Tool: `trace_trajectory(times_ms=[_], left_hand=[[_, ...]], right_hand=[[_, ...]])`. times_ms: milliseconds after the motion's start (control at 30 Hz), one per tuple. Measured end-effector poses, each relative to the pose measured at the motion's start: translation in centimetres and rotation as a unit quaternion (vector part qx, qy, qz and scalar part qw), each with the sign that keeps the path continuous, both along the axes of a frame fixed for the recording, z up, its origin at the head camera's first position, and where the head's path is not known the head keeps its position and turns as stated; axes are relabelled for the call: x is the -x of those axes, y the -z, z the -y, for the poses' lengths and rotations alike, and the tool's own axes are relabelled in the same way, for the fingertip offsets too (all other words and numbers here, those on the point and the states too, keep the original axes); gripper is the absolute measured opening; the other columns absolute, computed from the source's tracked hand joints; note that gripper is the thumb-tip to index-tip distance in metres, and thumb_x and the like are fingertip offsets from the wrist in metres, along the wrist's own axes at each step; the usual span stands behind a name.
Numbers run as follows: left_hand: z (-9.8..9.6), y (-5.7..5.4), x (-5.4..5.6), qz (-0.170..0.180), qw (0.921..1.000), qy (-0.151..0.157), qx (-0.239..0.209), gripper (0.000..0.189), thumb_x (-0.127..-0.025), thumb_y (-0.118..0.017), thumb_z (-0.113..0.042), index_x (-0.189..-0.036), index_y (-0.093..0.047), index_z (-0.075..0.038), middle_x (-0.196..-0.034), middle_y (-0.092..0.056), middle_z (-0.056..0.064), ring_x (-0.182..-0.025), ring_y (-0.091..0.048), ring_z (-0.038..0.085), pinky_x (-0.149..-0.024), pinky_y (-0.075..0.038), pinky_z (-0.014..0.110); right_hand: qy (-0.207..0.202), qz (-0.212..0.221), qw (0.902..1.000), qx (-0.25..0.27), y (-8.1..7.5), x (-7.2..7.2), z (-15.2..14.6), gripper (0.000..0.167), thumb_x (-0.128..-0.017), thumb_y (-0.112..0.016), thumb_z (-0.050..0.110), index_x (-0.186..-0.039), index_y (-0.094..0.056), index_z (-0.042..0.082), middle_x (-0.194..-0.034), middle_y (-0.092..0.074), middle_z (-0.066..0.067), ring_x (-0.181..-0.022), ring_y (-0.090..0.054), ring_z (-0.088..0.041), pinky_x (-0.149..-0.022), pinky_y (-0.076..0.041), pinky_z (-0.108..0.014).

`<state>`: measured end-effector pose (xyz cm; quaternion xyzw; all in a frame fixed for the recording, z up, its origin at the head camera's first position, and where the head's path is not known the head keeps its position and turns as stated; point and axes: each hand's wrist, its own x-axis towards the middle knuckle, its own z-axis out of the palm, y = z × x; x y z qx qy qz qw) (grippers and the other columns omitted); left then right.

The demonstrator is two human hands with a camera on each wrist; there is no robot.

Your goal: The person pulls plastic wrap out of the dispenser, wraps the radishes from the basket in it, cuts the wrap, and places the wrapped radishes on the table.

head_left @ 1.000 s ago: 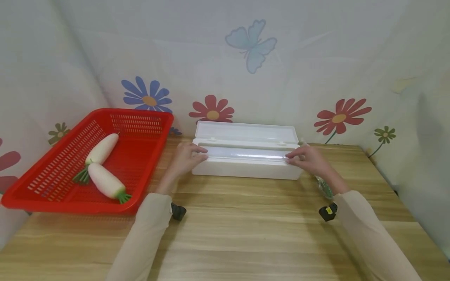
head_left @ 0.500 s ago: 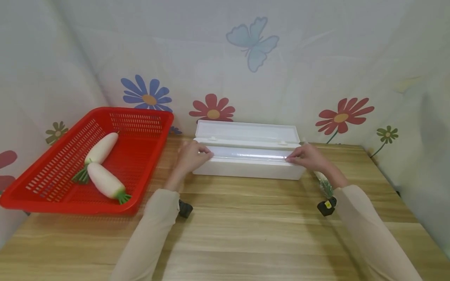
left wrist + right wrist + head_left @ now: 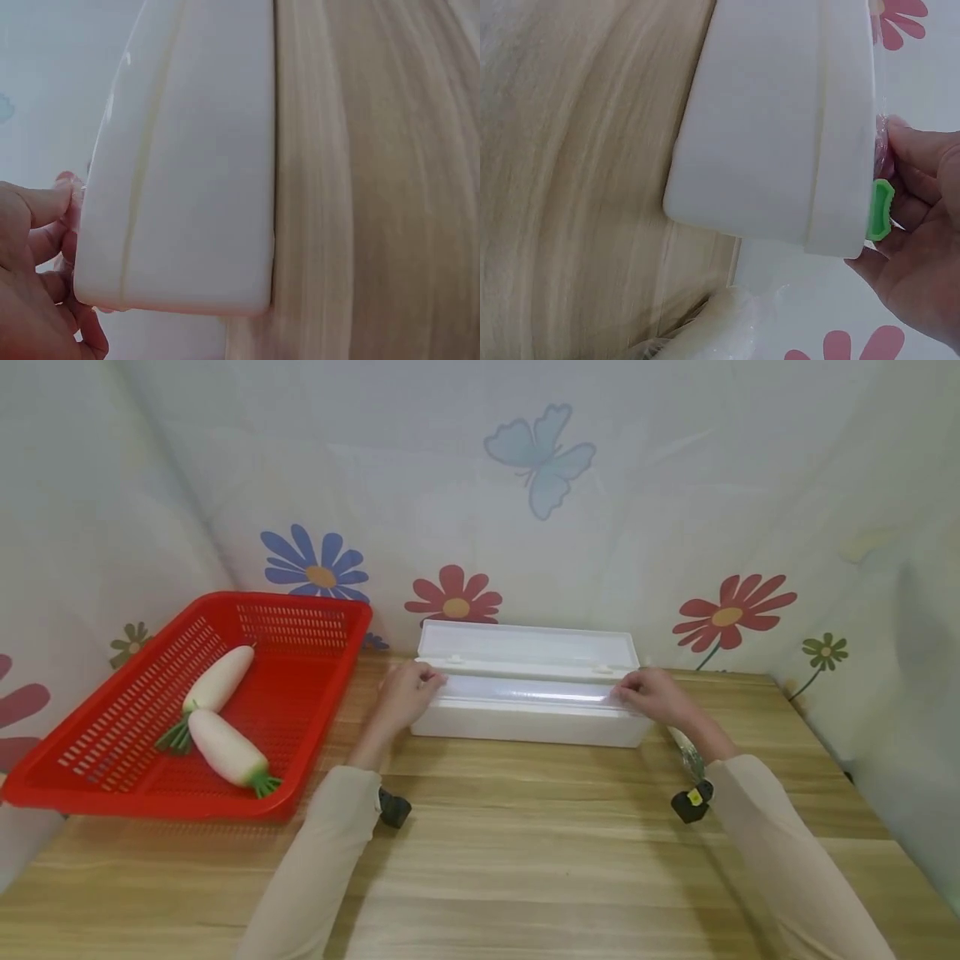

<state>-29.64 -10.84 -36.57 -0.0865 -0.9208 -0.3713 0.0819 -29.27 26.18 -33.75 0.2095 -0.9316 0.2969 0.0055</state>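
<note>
A long white cling film box (image 3: 525,722) stands on the table with its lid (image 3: 528,645) tilted back open. Clear, shiny film (image 3: 525,690) stretches across its top. My left hand (image 3: 405,695) pinches the film at the left end; in the left wrist view a crumpled bit of film (image 3: 76,204) shows between thumb and finger. At the other end, my right hand (image 3: 656,695) pinches the film's right corner. Beside its fingers, in the right wrist view, a green slider (image 3: 881,210) sits at the box's edge.
Left on the wooden table (image 3: 495,860) stands a red basket (image 3: 330,727) with two white radishes (image 3: 225,747). A film-wrapped pale vegetable (image 3: 686,750) lies right of the box, partly behind my right wrist. Flowered cloth (image 3: 600,552) hangs behind.
My left hand has moved a little to the right and its thumb and finger have closed on the film. The right hand keeps its pinch, barely moving. Box and basket stay put.
</note>
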Motion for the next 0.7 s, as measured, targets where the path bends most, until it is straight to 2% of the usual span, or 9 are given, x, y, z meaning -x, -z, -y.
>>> trace_trajectory(times_ms=[67, 167, 400, 533, 700], left_hand=[[-0.1, -0.1, 0.0, -0.009, 0.9999, -0.003, -0.008, 0.024, -0.091, -0.055, -0.028, -0.097, -0.064, -0.006, -0.088, -0.057, 0.008, -0.089, -0.045, 0.024, -0.083, -0.034, 0.043], [-0.2, -0.2, -0.1, -0.018, 0.9995, -0.008, -0.022, 0.023, -0.092, -0.054, -0.026, -0.096, -0.063, -0.005, -0.083, -0.058, 0.009, -0.081, -0.047, 0.024, -0.076, -0.037, 0.038], [-0.4, -0.3, -0.3, -0.005, 0.9982, -0.003, -0.060, 0.020, -0.092, -0.054, -0.024, -0.096, -0.061, -0.006, -0.087, -0.063, 0.008, -0.076, -0.049, 0.023, -0.068, -0.042, 0.030], [-0.2, -0.2, -0.4, -0.004, 0.9975, -0.001, -0.071, 0.020, -0.092, -0.055, -0.024, -0.096, -0.062, -0.006, -0.090, -0.064, 0.009, -0.077, -0.051, 0.023, -0.069, -0.044, 0.030], [0.1, 0.1, -0.2, -0.006, 0.9960, 0.022, -0.086, 0.024, -0.088, -0.061, -0.024, -0.100, -0.064, -0.004, -0.091, -0.064, 0.010, -0.083, -0.052, 0.023, -0.074, -0.045, 0.031]], right_hand=[[0.014, 0.005, 0.9999, 0.005, -0.3, 0.1, 0.0, 0.020, -0.090, -0.055, 0.010, -0.093, -0.063, -0.008, -0.080, -0.061, -0.013, -0.070, -0.048, -0.018, -0.060, -0.041, -0.024], [0.009, 0.011, 0.9999, 0.009, -0.8, 0.2, -0.3, 0.024, -0.091, -0.056, 0.014, -0.098, -0.063, -0.008, -0.088, -0.064, -0.015, -0.076, -0.051, -0.020, -0.064, -0.042, -0.026], [-0.018, 0.013, 0.9991, -0.038, -0.7, 0.0, -1.1, 0.023, -0.082, -0.067, 0.016, -0.096, -0.067, -0.003, -0.085, -0.063, -0.009, -0.077, -0.051, -0.020, -0.061, -0.043, -0.027], [-0.019, -0.006, 0.9989, -0.043, -0.4, 0.1, -0.8, 0.017, -0.083, -0.066, 0.011, -0.091, -0.067, -0.004, -0.081, -0.063, -0.009, -0.075, -0.051, -0.020, -0.062, -0.043, -0.028], [-0.007, -0.010, 0.9989, -0.045, -0.2, 0.3, -0.3, 0.015, -0.087, -0.059, 0.008, -0.091, -0.064, -0.006, -0.079, -0.062, -0.010, -0.072, -0.051, -0.020, -0.064, -0.043, -0.030]])
